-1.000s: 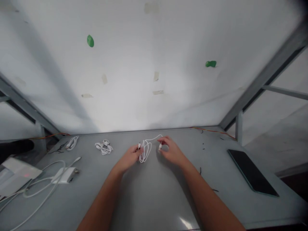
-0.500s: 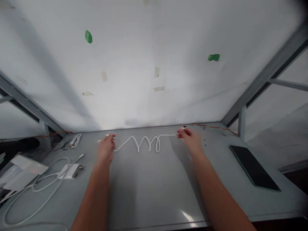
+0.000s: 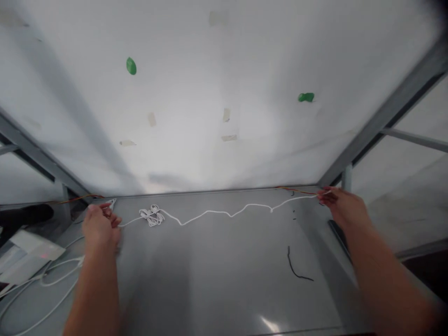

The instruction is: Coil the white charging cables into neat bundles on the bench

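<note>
so we start with the big grey table (image 3: 224, 280) filling the lower half of the frame, with the white wall panel (image 3: 217, 93) rising behind it. across the middle of the frame runs our white cable (image 3: 217, 213), drawn out nearly straight but with soft waves in it, sagging onto the tabletop. our left hand (image 3: 100, 227), at centre left, is closed around one end of the cable; our right hand (image 3: 341, 207), at centre right near the table's far corner, pinches the other end between fingertips (the plug itself is too small to make out).

to do this stretch well, we judge that the pull should be even from both ends, gentle enough that the plugs are not strained, and kept low over the table so the waves flatten out. one thing to mind: the cable passes touching or just over a bundled white cable (image 3: 151, 215) left of centre, and it could snag there, so we would lift that side a little. left of the left hand lie loose white leads (image 3: 52, 280), and a thin black tie (image 3: 297, 269) lies at lower right of centre, well apart from the cable.
</note>
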A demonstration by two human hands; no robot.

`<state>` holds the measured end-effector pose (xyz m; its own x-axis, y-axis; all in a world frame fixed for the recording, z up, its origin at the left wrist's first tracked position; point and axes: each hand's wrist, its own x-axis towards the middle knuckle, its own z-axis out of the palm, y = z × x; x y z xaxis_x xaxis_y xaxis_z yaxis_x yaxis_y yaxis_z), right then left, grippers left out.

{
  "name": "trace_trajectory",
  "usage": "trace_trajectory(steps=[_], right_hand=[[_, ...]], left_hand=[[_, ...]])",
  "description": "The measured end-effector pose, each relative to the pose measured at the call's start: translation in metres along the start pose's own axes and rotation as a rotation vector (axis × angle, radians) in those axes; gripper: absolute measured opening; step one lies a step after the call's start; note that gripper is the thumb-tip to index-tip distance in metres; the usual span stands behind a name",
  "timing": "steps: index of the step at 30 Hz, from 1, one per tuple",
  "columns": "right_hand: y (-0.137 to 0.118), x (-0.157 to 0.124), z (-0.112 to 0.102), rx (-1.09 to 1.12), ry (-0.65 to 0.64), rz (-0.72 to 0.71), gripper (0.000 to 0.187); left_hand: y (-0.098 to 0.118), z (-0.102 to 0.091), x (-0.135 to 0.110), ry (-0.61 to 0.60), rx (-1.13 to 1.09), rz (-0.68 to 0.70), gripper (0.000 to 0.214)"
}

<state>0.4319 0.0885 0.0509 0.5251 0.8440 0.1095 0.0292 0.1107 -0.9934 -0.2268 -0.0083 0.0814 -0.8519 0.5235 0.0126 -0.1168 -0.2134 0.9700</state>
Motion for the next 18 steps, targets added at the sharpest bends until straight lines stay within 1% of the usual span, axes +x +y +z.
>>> trace_trajectory(steps=[1, 2, 4, 5, 7, 9, 12, 14, 18], right_hand=[[-0.001, -0.008, 0.013, 0.028, -0.011, 0.010, 0.023], [0.000, -0.018, 0.029, 0.051, -0.022, 0.018, 0.023], [0.004, -0.038, 0.061, 0.042, -0.049, 0.034, 0.027], [0.007, -0.047, 0.075, 0.029, -0.064, 0.030, 0.031], [0.014, -0.063, 0.095, -0.034, -0.082, 0.013, 0.036], [0.020, -0.074, 0.101, -0.158, -0.130, -0.016, 0.039], [0.022, -0.082, 0.095, -0.285, -0.249, -0.022, 0.041], [0.022, -0.083, 0.089, -0.323, -0.322, -0.005, 0.043], [0.023, -0.085, 0.089, -0.398, -0.462, 0.042, 0.047]], left_hand=[[-0.003, 0.010, -0.009, -0.027, -0.030, -0.024, 0.036], [-0.008, 0.021, -0.021, -0.084, -0.060, -0.057, 0.029], [-0.020, 0.044, -0.045, -0.242, -0.079, -0.146, 0.020], [-0.028, 0.053, -0.056, -0.318, -0.080, -0.169, 0.023], [-0.044, 0.066, -0.072, -0.387, -0.059, -0.184, 0.035], [-0.058, 0.070, -0.081, -0.416, -0.004, -0.141, 0.042], [-0.070, 0.065, -0.082, -0.446, 0.113, -0.062, 0.044], [-0.071, 0.060, -0.081, -0.451, 0.186, -0.052, 0.041], [-0.062, 0.051, -0.078, -0.459, 0.332, -0.118, 0.033]])
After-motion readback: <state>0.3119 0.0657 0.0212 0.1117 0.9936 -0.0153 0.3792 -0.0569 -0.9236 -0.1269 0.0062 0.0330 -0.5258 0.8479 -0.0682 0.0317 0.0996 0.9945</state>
